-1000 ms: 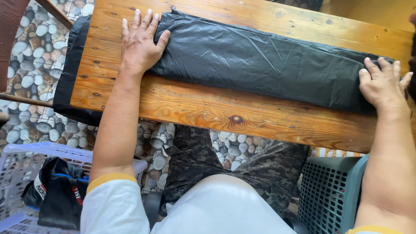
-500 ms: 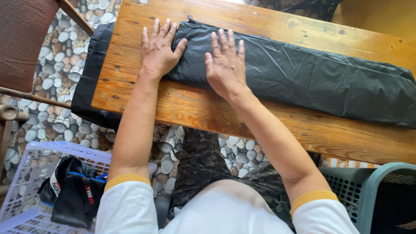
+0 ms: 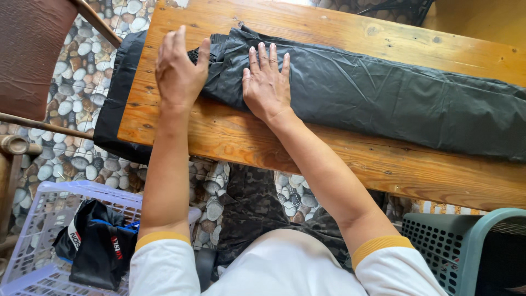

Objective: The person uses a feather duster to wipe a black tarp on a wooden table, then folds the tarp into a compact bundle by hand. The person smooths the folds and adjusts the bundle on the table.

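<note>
A long black fabric (image 3: pixel 383 98), folded into a strip, lies along the wooden table (image 3: pixel 329 159). Its left end (image 3: pixel 116 104) hangs over the table's left edge. My left hand (image 3: pixel 178 71) rests near that end, its thumb pinching a bunched fold of the fabric. Just to the right, my right hand (image 3: pixel 267 82) presses flat on the fabric with fingers spread. Both forearms reach up from white sleeves with yellow cuffs.
A pale purple plastic basket (image 3: pixel 33 241) at lower left holds a black item (image 3: pixel 96 249). A teal basket (image 3: pixel 466 246) stands at lower right. A brown chair (image 3: pixel 33 60) is at upper left. Pebble-patterned floor lies under the table.
My left hand went from flat on the fabric to pinching its bunched left part. My right hand came from the far right end to beside the left hand.
</note>
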